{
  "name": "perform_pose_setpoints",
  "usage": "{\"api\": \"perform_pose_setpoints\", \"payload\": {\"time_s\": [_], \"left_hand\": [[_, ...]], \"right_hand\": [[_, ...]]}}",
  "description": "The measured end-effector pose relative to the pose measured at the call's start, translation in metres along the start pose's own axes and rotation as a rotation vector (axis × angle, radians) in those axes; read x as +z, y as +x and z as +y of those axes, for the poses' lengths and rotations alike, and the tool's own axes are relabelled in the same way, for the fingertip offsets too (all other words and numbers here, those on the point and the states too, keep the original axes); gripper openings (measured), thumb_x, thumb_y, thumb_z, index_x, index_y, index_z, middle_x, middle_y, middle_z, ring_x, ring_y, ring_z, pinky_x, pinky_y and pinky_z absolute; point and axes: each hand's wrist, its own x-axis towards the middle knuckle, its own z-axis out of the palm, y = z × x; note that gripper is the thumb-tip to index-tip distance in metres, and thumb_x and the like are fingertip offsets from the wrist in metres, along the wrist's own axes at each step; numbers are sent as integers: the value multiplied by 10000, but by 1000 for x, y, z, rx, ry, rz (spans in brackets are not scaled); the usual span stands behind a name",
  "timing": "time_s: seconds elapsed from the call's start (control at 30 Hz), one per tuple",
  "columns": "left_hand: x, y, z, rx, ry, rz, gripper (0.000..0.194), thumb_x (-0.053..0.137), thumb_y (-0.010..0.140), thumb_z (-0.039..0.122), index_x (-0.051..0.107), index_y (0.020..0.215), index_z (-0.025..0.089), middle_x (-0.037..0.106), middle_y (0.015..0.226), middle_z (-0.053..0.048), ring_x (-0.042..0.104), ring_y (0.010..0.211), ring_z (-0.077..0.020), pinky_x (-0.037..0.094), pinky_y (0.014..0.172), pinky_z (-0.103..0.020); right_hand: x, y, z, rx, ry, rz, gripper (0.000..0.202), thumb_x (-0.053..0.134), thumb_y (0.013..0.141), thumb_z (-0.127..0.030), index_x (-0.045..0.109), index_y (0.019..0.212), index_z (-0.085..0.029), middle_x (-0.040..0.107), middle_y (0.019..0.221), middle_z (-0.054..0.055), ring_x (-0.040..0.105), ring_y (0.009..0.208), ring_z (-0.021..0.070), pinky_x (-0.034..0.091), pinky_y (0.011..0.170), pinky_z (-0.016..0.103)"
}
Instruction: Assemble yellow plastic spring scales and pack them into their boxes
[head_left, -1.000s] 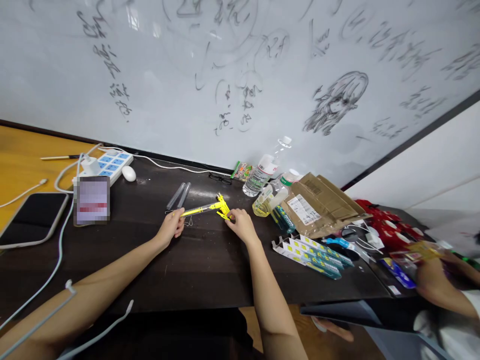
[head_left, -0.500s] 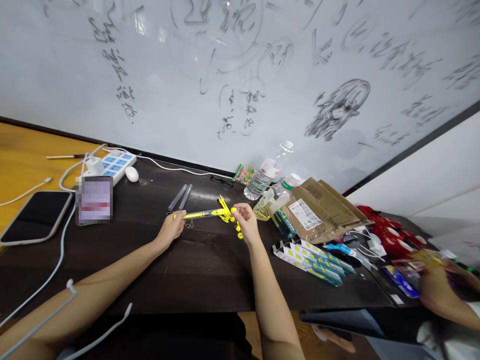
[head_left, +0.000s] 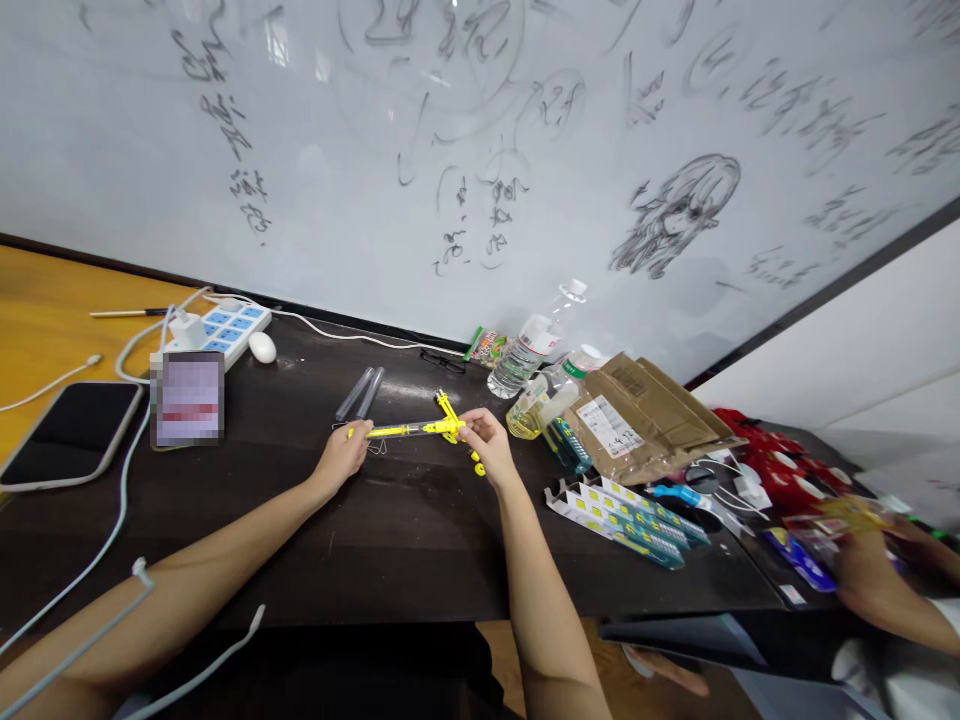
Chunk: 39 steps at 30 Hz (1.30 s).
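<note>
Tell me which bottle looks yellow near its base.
The front bottle, beside the cardboard and nearer the right hand; the rear bottle, by the whiteboard, looks clear.

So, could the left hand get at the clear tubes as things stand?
Probably yes: the tubes lie just beyond the left hand, with nothing bulky seen between. That hand grips the yellow piece, though, so it would likely have to let go first.
</note>
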Motion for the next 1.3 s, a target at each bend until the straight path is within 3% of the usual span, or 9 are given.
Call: {"api": "perform_pose_setpoints", "payload": {"time_s": [0.7, 0.93, 1.3], "left_hand": [[3, -2, 2, -31, 8, 3, 281, 528, 776, 413, 375, 662, 208, 250, 401, 125, 199, 288, -34, 142, 280, -140], [5, -2, 3, -56, 8, 5, 240, 520, 784, 386, 395, 695, 201, 246, 397, 128, 195, 286, -33, 132, 282, -135], [2, -2, 2, -18, 21, -13, 276, 521, 791, 394, 365, 663, 206, 242, 404, 122, 199, 294, -33, 142, 286, -137]], "right_hand": [[1, 0, 2, 4, 44, -57, 226, 672, 743, -370, 585, 866, -201, 556, 716, -24, 523, 589, 98, 442, 569, 236], [1, 1, 7, 36, 33, -69, 257, 607, 795, -435, 535, 860, -198, 495, 558, -65, 466, 474, 77, 382, 475, 201], [-7, -1, 2, 41, 27, -146, 226, 669, 735, -334, 541, 850, -187, 572, 710, -29, 520, 501, 76, 418, 503, 219]]}}
